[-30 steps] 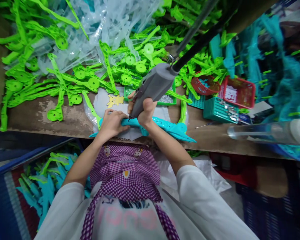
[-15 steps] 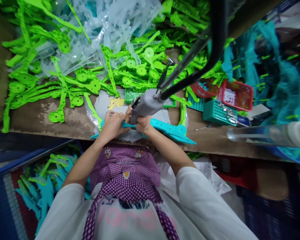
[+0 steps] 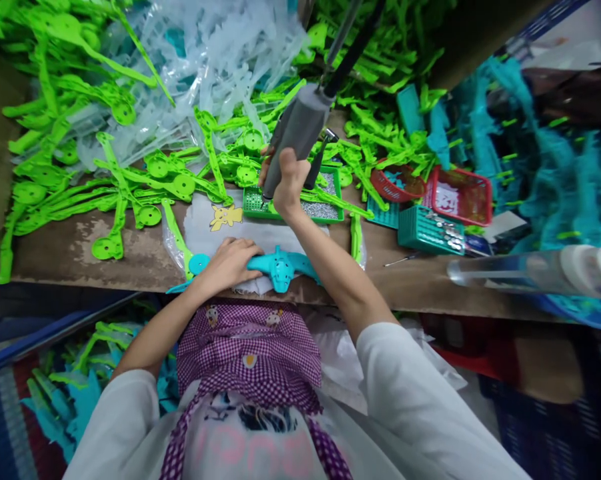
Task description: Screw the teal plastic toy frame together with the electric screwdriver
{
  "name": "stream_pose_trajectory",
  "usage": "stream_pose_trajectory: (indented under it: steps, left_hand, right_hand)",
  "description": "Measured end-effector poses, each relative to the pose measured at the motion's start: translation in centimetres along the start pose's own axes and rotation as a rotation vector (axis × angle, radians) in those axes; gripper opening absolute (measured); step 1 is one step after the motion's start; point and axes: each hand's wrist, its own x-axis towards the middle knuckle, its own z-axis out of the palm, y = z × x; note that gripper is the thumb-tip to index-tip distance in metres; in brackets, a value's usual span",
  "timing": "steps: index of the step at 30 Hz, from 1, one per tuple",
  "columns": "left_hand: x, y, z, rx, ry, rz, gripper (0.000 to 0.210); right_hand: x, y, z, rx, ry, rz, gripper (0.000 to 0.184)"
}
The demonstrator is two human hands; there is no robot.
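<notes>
A turquoise plastic part (image 3: 281,270) with a rounded, holed middle lies along the front edge of the bench. My left hand (image 3: 233,261) is closed over its left side, thumb toward the middle, holding it down. In my right hand (image 3: 291,183) is a grey electric screwdriver (image 3: 307,113), its tip tilted down over the left end of a green tray (image 3: 335,208). Small silvery screws (image 3: 325,193) fill that tray. My forearm covers part of the turquoise piece's right side. Under the work lies a pale cloth (image 3: 195,223) with a yellow cartoon figure.
Lime-green plastic arms (image 3: 125,167) and clear bagged parts (image 3: 210,60) heap across the back. Right of the tray stand red baskets (image 3: 485,200) and a teal basket (image 3: 415,233). A thin screwdriver (image 3: 400,260) and a clear bottle (image 3: 510,270) lie farther right.
My right hand has lifted the electric screwdriver off the turquoise part and carried it up and away to the screw tray. My left hand stays on the part, whose middle now shows.
</notes>
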Motion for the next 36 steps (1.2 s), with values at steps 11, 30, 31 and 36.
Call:
stream_pose_trajectory:
  steps: [11,30,31,36]
  left_hand:
    - [0.6,-0.7,0.8,-0.039,0.01,-0.01,0.037]
    - [0.9,-0.6,0.5,-0.075,0.003,-0.02,0.035]
    - [0.9,-0.6,0.6,-0.077,0.008,-0.017,0.035]
    - [1.0,-0.7,0.6,-0.047,0.007,-0.015,0.037]
  right_hand:
    - [-0.4,1.4,-0.1,-0.048,-0.095,0.046,0.062]
    - [-9.1,-9.3,-7.6,0.086,0.126,-0.044,0.067]
    - [-10.0,-9.2,-8.2,0.075,0.155,-0.023,0.068]
    - [-11.1,-7.7,-9.4,0.058,0.164,0.07,0.078]
